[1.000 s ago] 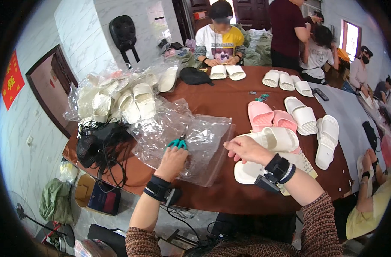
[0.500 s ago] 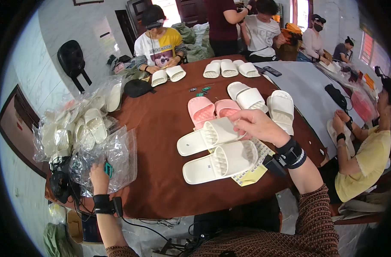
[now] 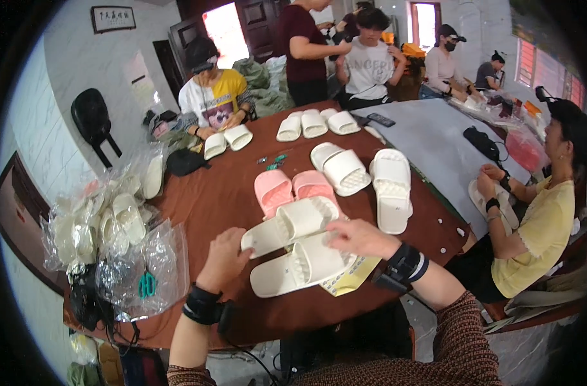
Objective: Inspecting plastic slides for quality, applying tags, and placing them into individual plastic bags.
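A pair of cream slippers (image 3: 308, 217) lies side by side in front of me, toes to the right. My left hand (image 3: 224, 258) is at the heel of the farther slipper, thumb and fingers apart, holding nothing. My right hand (image 3: 364, 238) is over the toe end of the nearer slipper (image 3: 277, 276), thumb and forefinger apart; I cannot tell how firmly it touches. A yellow printed sheet (image 3: 350, 280) shows partly from under the nearer slipper. Pink slippers (image 3: 273, 190) lie just beyond the pair. Teal-handled scissors (image 3: 147, 284) rest on clear plastic bags (image 3: 171, 254) at the left.
Bagged slippers (image 3: 113, 222) are heaped at the left edge of the brown-covered table (image 3: 210, 193). More white slippers (image 3: 391, 186) lie right and farther back. A grey table (image 3: 422, 128) adjoins on the right. A person in yellow (image 3: 531, 244) sits there; others work across the table.
My left hand has left the scissors and bags and moved right to the farther slipper's heel. My right hand has come down from above the farther slipper to the nearer one's toe.
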A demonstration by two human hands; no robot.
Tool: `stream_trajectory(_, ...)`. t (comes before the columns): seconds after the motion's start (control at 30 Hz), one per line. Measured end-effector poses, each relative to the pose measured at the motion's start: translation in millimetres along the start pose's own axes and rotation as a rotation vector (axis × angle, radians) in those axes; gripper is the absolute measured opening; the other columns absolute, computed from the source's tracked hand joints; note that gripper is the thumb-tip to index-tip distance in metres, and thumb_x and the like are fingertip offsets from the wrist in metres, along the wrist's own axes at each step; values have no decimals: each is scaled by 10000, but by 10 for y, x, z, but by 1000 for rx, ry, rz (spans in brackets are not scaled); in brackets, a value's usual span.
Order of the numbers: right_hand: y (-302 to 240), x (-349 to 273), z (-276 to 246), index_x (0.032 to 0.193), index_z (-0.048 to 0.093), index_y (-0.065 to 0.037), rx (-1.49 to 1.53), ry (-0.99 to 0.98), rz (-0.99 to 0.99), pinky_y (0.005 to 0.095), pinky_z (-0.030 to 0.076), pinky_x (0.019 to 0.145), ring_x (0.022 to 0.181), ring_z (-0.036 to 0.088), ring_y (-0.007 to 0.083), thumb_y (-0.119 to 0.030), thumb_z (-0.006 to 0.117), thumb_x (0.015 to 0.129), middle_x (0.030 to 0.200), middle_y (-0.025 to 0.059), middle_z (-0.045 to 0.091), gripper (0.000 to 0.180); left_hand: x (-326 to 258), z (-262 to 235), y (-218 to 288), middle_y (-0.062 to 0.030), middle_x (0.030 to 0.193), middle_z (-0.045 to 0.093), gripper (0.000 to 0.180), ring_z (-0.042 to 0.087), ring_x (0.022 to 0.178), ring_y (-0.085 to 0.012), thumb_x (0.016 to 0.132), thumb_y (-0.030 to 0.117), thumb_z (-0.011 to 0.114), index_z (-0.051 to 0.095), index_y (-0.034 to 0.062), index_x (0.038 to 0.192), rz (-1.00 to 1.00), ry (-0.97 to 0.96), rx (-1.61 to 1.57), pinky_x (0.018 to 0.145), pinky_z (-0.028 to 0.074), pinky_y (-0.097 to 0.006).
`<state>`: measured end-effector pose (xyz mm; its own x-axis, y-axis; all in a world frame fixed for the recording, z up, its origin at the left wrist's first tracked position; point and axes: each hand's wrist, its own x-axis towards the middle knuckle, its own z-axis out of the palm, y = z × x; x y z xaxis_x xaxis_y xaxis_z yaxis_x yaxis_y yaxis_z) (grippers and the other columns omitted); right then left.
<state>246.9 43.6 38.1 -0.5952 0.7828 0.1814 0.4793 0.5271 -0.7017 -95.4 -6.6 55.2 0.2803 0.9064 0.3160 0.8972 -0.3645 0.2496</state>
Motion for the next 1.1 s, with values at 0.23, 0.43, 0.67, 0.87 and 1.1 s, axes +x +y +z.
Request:
stream_trajectory(0.23, -66, -236, 124, 1295, 465, 0, 158, -61, 25, 394, 507, 710, 770, 656, 302, -384, 624, 912, 867, 193, 642, 565, 453, 497, -184, -197, 1232, 580, 704, 522, 1179, -407, 768, 397, 714, 466, 76, 1343, -122, -246, -33, 944, 417, -530)
stream_trajectory(0.43, -132, -201, 170, 1350, 399, 15, 193, -110, -1, 408, 482, 721, 828, 633, 333, -306, 657, 868, 910, 228, 616, 634, 417, 568, -262, -245, 1070, 633, 645, 636, 984, -354, 743, 293, 768, 539, -26, 1254, -217, -184, -318, 842, 511, -416)
stream_trajectory(0.67, -119, -127, 312, 1427, 355, -5, 244, -39, 102, 370, 469, 718, 805, 596, 249, -220, 661, 854, 892, 161, 589, 684, 103, 372, -44, -73, 919, 669, 340, 623, 813, -142, 820, 143, 681, 623, -85, 1064, -429, -152, -679, 708, 512, -296)
stream_trajectory(0.87, -251, 27, 229, 1369, 395, 16, 213, 66, -60, 435, 480, 841, 980, 640, 368, -213, 656, 859, 1101, 275, 618, 617, -226, 199, 40, -105, 948, 659, 273, 621, 832, -158, 866, 94, 614, 594, -87, 1069, -511, -64, -842, 746, 518, -305)
stream_trajectory(1.1, -482, 294, 34, 1233, 541, -1, 62, 153, -209, 399, 496, 861, 965, 635, 313, -220, 631, 868, 1107, 195, 638, 435, -519, 176, 186, -126, 1019, 637, 231, 630, 890, -178, 900, 15, 564, 533, -81, 1108, -632, 66, -1294, 807, 522, -309)
